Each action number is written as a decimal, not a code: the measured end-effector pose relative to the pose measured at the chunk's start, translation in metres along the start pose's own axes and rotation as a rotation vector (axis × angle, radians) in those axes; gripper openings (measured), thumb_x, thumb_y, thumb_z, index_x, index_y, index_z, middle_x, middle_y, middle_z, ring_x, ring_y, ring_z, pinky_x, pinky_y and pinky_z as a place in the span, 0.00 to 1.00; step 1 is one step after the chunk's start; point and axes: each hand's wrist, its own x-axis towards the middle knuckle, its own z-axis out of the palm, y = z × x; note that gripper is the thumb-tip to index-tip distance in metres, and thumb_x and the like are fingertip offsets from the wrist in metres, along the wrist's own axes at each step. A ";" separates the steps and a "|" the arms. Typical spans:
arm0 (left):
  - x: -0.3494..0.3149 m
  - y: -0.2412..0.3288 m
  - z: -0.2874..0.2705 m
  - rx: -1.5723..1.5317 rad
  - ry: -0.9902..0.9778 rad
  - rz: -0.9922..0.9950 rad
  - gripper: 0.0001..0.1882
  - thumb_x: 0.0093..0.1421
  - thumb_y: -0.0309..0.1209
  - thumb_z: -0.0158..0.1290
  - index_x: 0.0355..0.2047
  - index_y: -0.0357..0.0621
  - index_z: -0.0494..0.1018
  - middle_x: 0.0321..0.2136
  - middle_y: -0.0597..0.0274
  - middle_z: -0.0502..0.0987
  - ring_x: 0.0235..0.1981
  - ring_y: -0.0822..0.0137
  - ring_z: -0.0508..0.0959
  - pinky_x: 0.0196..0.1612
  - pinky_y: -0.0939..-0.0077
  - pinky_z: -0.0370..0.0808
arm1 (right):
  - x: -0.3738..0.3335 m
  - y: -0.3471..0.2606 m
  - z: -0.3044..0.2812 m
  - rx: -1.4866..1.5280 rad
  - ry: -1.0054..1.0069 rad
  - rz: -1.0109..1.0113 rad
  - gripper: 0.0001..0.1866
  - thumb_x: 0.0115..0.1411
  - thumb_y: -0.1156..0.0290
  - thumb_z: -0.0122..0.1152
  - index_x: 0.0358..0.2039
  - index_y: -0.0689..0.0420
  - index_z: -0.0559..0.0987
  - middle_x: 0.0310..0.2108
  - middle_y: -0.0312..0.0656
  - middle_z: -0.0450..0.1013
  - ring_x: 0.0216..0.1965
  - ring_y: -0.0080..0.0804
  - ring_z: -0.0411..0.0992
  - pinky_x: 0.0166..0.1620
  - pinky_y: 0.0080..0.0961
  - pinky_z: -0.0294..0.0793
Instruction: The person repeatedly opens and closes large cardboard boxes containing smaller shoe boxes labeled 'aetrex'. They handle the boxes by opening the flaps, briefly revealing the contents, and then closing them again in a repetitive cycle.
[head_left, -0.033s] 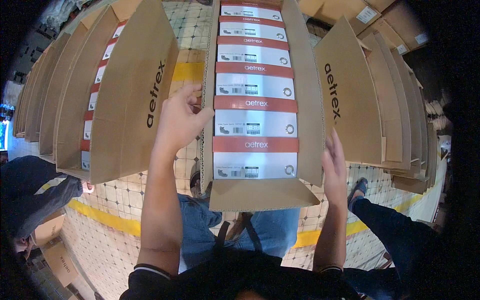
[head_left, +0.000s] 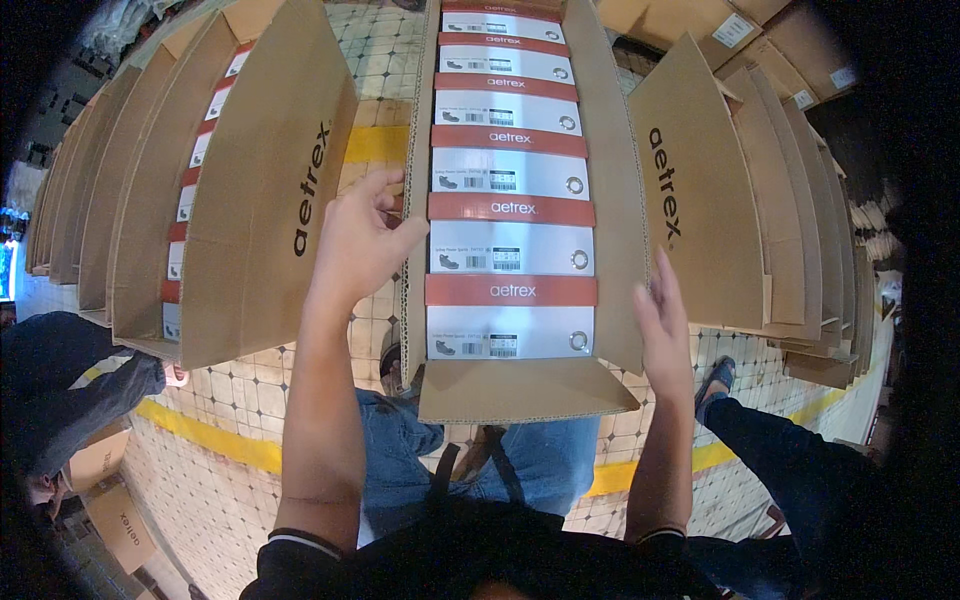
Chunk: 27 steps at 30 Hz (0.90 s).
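Observation:
In front of me stands an open cardboard carton (head_left: 528,393), its near end flap folded out towards me. Inside, several white shoeboxes (head_left: 510,330) with red lid bands are lined up in a row, each with a printed label and a shoe picture. My left hand (head_left: 362,232) pinches the edge of the carton's left flap, thumb over the rim and fingers curled on the outer side. At the right flap, my right hand (head_left: 664,325) has its fingers stretched out along the edge, thumb on the inner side, gripping nothing that I can see.
Another open carton (head_left: 270,180) with shoeboxes stands to the left, with more cartons beyond it. Open cartons (head_left: 705,190) also line the right side. Co-workers' legs show at left (head_left: 70,390) and right (head_left: 790,450). Yellow stripes (head_left: 210,437) cross the tiled floor.
My right hand has shifted slightly up and left along the right flap, its thumb now over the inner side. My left hand and the carton look unmoved.

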 end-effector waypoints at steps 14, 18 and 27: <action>0.010 -0.005 -0.006 0.012 -0.120 0.016 0.33 0.48 0.33 0.57 0.54 0.30 0.67 0.32 0.47 0.78 0.30 0.63 0.79 0.35 0.71 0.76 | 0.035 -0.011 0.011 -0.120 0.013 0.067 0.24 0.67 0.70 0.44 0.62 0.67 0.63 0.56 0.54 0.69 0.57 0.38 0.66 0.60 0.30 0.61; 0.013 -0.006 -0.006 -0.041 -0.170 -0.009 0.34 0.48 0.33 0.57 0.55 0.30 0.65 0.32 0.47 0.77 0.31 0.61 0.78 0.35 0.70 0.76 | 0.034 -0.009 0.011 -0.046 0.010 0.095 0.24 0.68 0.69 0.44 0.61 0.67 0.63 0.56 0.54 0.68 0.58 0.37 0.66 0.61 0.30 0.61; 0.019 -0.007 -0.007 0.003 -0.189 0.011 0.34 0.46 0.32 0.58 0.54 0.30 0.65 0.30 0.50 0.75 0.30 0.63 0.76 0.33 0.71 0.75 | 0.034 -0.007 0.010 -0.047 -0.007 0.078 0.23 0.69 0.71 0.42 0.63 0.67 0.61 0.57 0.55 0.67 0.59 0.39 0.65 0.61 0.32 0.60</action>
